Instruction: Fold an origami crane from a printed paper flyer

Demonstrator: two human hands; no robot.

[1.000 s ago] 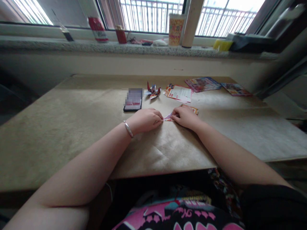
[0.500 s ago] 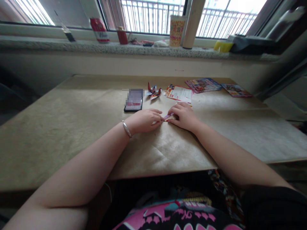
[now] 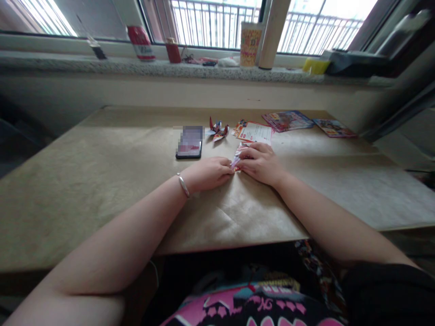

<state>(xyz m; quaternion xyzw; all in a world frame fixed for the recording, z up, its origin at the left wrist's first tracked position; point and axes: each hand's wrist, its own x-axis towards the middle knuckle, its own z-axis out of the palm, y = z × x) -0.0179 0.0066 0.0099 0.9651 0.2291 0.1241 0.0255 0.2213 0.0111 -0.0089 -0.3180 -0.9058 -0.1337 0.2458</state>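
Observation:
A small piece of coloured printed paper (image 3: 238, 155), partly folded, lies on the brown paper-covered table (image 3: 102, 172) between my hands. My left hand (image 3: 209, 173), with a silver bracelet on its wrist, pinches the paper's near corner with fingers closed. My right hand (image 3: 261, 163) lies over the paper's right part, fingers curled and pressing on it. Most of the paper is hidden under my fingers.
A phone (image 3: 189, 142) lies just beyond my left hand. A folded paper crane (image 3: 218, 128) and printed leaflets (image 3: 255, 132) lie behind, with more leaflets (image 3: 288, 120) at the far right. Cups (image 3: 250, 43) and cans (image 3: 140, 42) stand on the windowsill.
My hands have shifted slightly over the paper. The paper's left flap now stands up between them, where it lay flatter before.

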